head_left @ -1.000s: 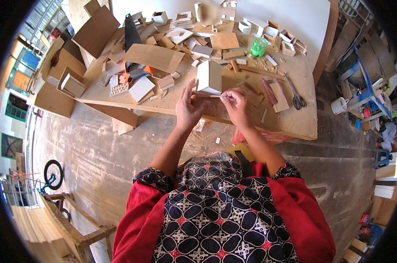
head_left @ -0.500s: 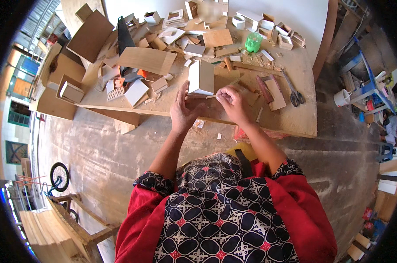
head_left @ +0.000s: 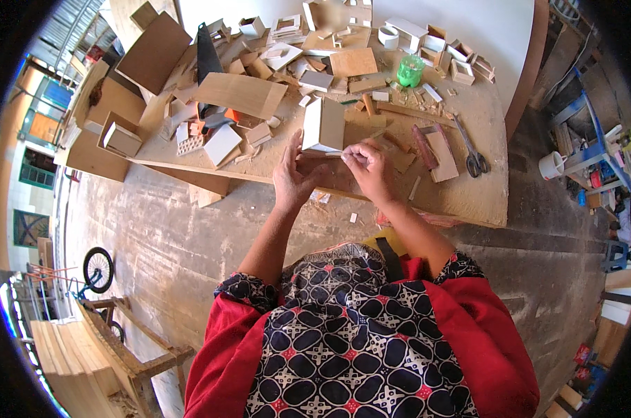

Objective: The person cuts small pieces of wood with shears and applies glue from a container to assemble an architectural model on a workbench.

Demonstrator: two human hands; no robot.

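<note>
A white and tan wooden box (head_left: 322, 125) stands near the front of the cluttered bench. My left hand (head_left: 294, 175) is at its lower left, fingers stretched upward along the side and thumb spread below the front edge. My right hand (head_left: 370, 169) pinches a thin pale strip (head_left: 335, 152) at the box's lower front edge. Just right of my hands lie a reddish-brown piece (head_left: 425, 148) on a wooden board (head_left: 443, 161), and black-handled scissors (head_left: 477, 162).
Offcuts, small boxes, a black saw blade (head_left: 207, 56) and a green cut bottle (head_left: 409, 72) cover the back of the bench (head_left: 489, 195). Boards (head_left: 148, 49) lean at left. A wooden frame and bicycle (head_left: 97, 270) stand lower left; a white bucket (head_left: 550, 166) and shelving are at right.
The whole view has shifted slightly as my head moved. The box and my hands keep nearly the same positions relative to each other; my right fingers are slightly more curled.
</note>
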